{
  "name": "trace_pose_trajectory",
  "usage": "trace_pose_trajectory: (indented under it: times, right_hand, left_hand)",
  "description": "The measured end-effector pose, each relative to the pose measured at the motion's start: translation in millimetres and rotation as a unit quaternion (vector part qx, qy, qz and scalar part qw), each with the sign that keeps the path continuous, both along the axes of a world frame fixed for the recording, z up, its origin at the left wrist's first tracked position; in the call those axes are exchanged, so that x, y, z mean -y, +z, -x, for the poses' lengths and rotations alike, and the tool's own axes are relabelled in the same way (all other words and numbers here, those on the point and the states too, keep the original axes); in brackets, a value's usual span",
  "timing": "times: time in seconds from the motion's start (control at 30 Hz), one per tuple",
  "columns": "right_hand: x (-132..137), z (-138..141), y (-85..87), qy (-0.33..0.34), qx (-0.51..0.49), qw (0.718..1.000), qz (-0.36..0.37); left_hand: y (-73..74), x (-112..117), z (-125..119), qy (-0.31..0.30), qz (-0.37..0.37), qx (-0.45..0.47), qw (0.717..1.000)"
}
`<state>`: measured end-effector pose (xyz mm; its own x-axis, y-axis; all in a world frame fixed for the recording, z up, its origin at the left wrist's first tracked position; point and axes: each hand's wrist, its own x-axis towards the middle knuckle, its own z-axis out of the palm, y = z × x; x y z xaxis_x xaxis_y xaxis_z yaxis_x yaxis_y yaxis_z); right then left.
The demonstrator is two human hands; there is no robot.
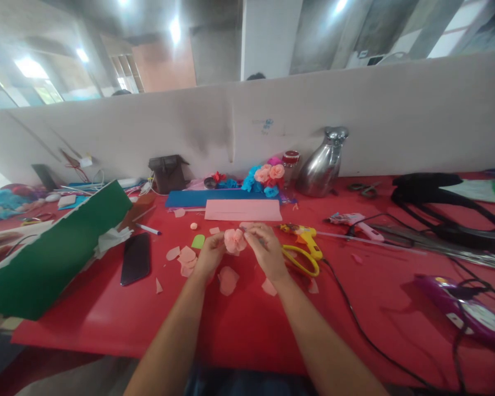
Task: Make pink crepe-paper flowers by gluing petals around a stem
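Observation:
A peach paper flower is held up between my two hands over the red table. My left hand closes its fingers on the flower's left side. With fingertips pinched, my right hand grips the flower's right edge; whether a separate petal is in that pinch is too small to tell. Below lie loose peach paper petals, with more petals and a light green paper piece to the left. Yellow-handled scissors and a yellow glue gun lie just right of my right hand.
Pink paper and a blue strip lie behind my hands. A phone and green panel are left. Finished flowers and a steel jug stand at the back. A black cord crosses the right side.

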<state>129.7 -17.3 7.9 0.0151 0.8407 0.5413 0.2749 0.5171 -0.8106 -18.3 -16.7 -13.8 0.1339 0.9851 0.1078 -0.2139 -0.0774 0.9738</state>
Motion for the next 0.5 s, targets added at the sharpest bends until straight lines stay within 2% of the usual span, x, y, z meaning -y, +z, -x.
trace_pose_trajectory:
  times: [0.13,0.3,0.5]
  right_hand:
    - [1,3,-1.9,0.010,0.011,1.000,-0.008]
    - [6,3,3.2,-0.028,0.036,0.998,-0.041]
    - [9,2,8.1,-0.052,0.056,0.994,-0.076]
  left_hand:
    - [1.2,0,0,-0.003,-0.001,0.004,1.000]
    - [4.5,0,0,0.012,-0.001,0.002,1.000]
    - [1.5,0,2,0.026,-0.007,-0.021,0.999]
